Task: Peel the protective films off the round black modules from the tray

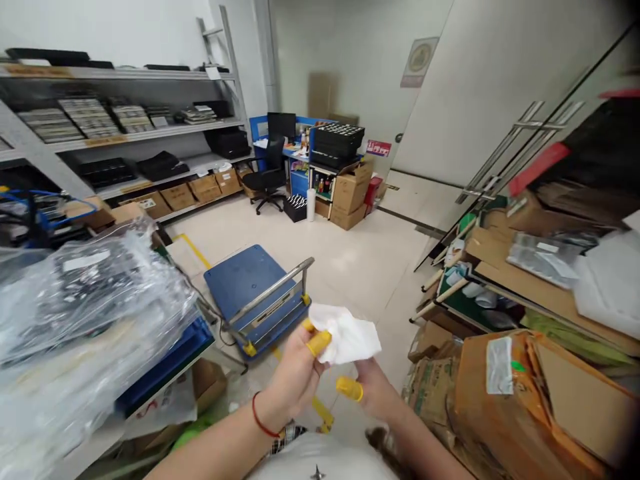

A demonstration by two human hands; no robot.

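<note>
My left hand [296,365] is closed on a crumpled white tissue [353,335], pinching its left side. Yellow finger cots cover its thumb and a fingertip, and a red cord circles the wrist. My right hand [375,393] lies under the lower right of the tissue, its thumb, in a yellow finger cot, stretched away from the other fingers. Those fingers are partly hidden behind the tissue, and no grip shows there.
A blue platform trolley [253,283] with a metal handle stands ahead. Clear plastic bags [100,313] cover the left bench. An orange-taped carton [500,400] sits close on the right, below a loaded table [500,253]. Shelving [130,137] and a black office chair [267,177] are farther back.
</note>
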